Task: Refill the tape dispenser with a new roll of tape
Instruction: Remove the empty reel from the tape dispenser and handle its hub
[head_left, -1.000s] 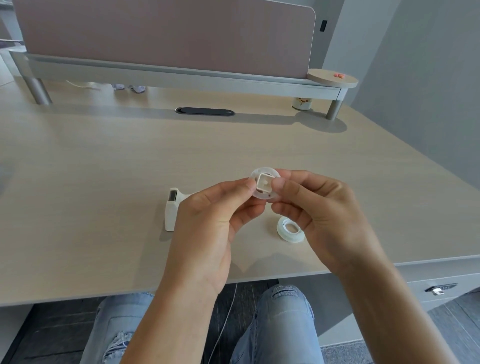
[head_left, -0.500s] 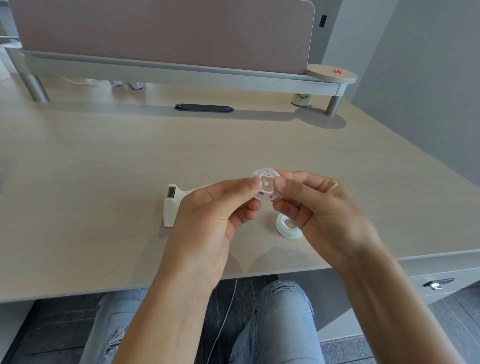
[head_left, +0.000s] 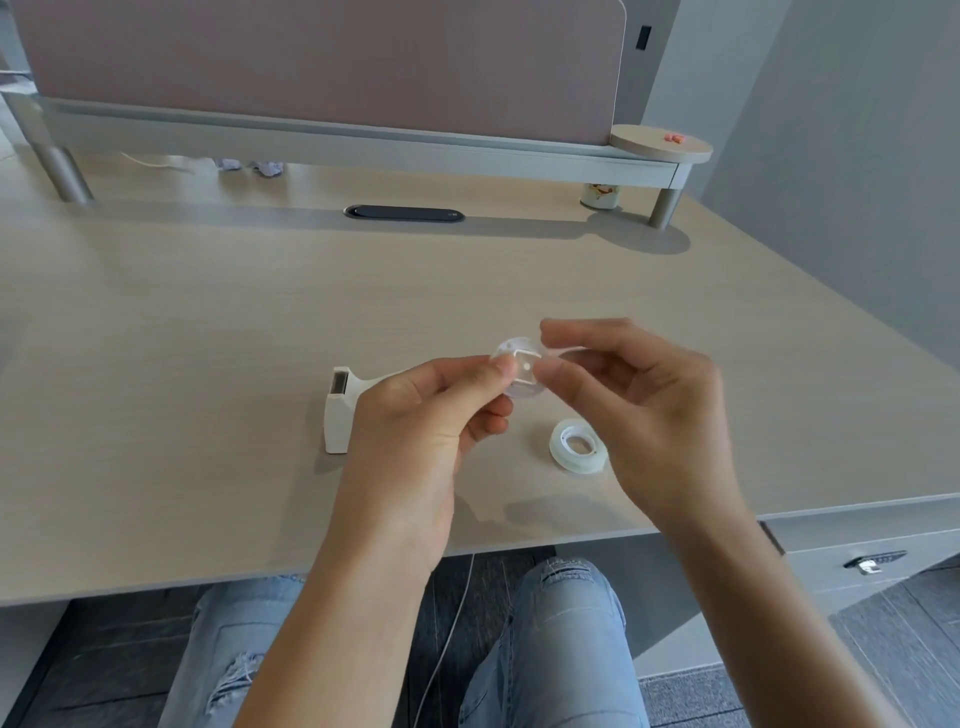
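Note:
Both hands are raised just above the desk (head_left: 208, 338), holding a clear tape roll (head_left: 521, 364) with a white square core. My left hand (head_left: 415, 431) pinches its left edge. My right hand (head_left: 649, 410) has its thumb against the core and its forefinger at the roll's upper right edge; this hand is blurred. The white tape dispenser (head_left: 340, 410) stands on the desk behind my left hand, which partly hides it. A second clear tape roll (head_left: 578, 447) lies flat on the desk below my right hand.
A grey raised shelf (head_left: 363, 140) with a pink screen runs along the back. Below it are a black cable slot (head_left: 404, 213) and a small tin (head_left: 600, 196). A round wooden disc (head_left: 661, 144) sits at the shelf's right end. A drawer with a key (head_left: 872, 564) is at the lower right.
My right forefinger has lifted and spread away from the thumb, above the held roll. The left hand keeps its pinch. The dispenser and the second roll have not moved.

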